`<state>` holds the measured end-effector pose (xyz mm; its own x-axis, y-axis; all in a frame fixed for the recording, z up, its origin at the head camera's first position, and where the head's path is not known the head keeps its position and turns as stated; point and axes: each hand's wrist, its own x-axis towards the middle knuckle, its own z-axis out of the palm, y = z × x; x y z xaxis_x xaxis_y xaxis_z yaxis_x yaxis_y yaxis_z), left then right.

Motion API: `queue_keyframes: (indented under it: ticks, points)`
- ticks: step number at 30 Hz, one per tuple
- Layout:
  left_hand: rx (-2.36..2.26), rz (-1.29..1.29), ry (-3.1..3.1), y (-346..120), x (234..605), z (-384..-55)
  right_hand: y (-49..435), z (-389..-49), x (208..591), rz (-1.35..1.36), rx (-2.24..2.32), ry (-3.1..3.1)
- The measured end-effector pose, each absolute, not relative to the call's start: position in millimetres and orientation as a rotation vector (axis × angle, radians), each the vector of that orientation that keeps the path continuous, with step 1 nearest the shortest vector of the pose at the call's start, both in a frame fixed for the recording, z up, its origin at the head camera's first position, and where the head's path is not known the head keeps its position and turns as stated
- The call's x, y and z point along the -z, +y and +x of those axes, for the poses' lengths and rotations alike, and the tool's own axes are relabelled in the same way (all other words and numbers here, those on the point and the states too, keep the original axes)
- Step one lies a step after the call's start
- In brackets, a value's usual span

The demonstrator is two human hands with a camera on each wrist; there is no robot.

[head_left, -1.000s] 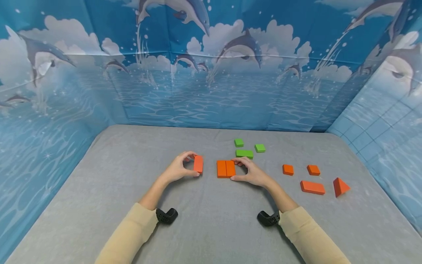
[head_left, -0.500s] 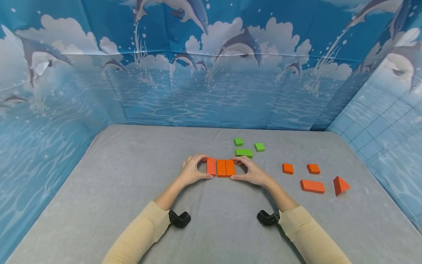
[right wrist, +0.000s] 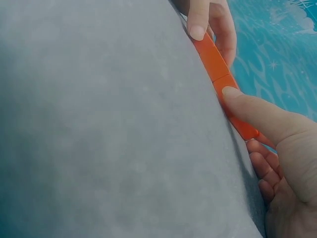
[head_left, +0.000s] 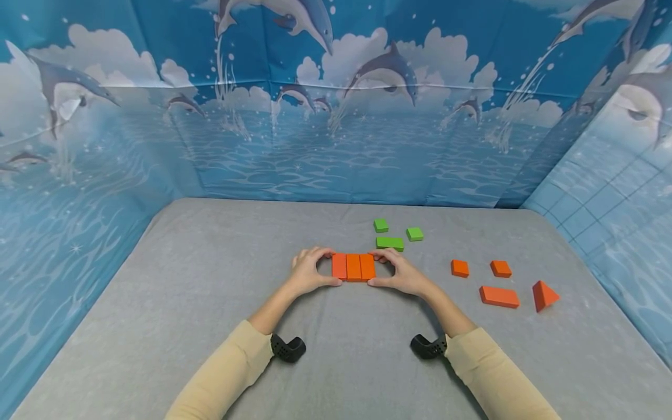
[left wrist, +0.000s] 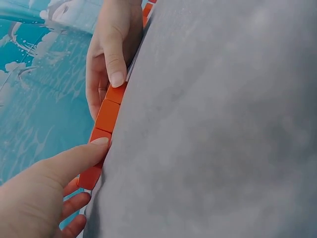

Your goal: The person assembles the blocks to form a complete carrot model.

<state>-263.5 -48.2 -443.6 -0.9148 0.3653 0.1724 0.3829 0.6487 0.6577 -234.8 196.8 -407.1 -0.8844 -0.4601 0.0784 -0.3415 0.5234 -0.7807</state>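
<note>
Three flat rectangular blocks lie side by side on the grey cloth, their long sides touching. My left hand [head_left: 308, 273] pinches the left one, a red-orange block [head_left: 339, 266], with thumb at its near end and fingers at its far end. In the middle sits an orange block [head_left: 353, 267] that neither hand holds. At the row's right end, my right hand [head_left: 403, 276] pinches another orange block [head_left: 367, 266] by its two ends. The left wrist view shows the left thumb against the front face of the red-orange block [left wrist: 90, 176].
Behind the row are several green blocks, among them a long one [head_left: 389, 244]. To the right lie two small orange blocks [head_left: 459, 268], a long orange block [head_left: 499, 296] and a triangular one [head_left: 545, 296]. A dolphin-print curtain [head_left: 336, 146] hangs around the table.
My left hand has carried the red-orange block rightward, closing the gap until it meets the middle block. My right hand has stayed on the right block.
</note>
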Motion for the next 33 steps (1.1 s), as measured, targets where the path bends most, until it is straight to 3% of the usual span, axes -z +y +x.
queue_keyframes:
  ticks: [11, 22, 27, 33]
  points:
    - [1.190, -0.671, -2.811, -49.6, 443.4, -262.9, 206.9, -254.7, 439.8, -0.705, 1.286, 2.658]
    - [1.248, -0.684, -2.782, -51.6, 444.7, -263.3, 210.0, -256.8, 441.6, -0.718, 1.270, 2.660]
    - [1.239, -0.683, -2.798, -51.3, 445.5, -264.2, 213.3, -256.0, 437.7, -0.727, 1.347, 2.595]
    - [1.257, -0.682, -2.798, -52.8, 448.0, -265.0, 237.0, -243.3, 400.4, -0.627, 1.464, 2.637]
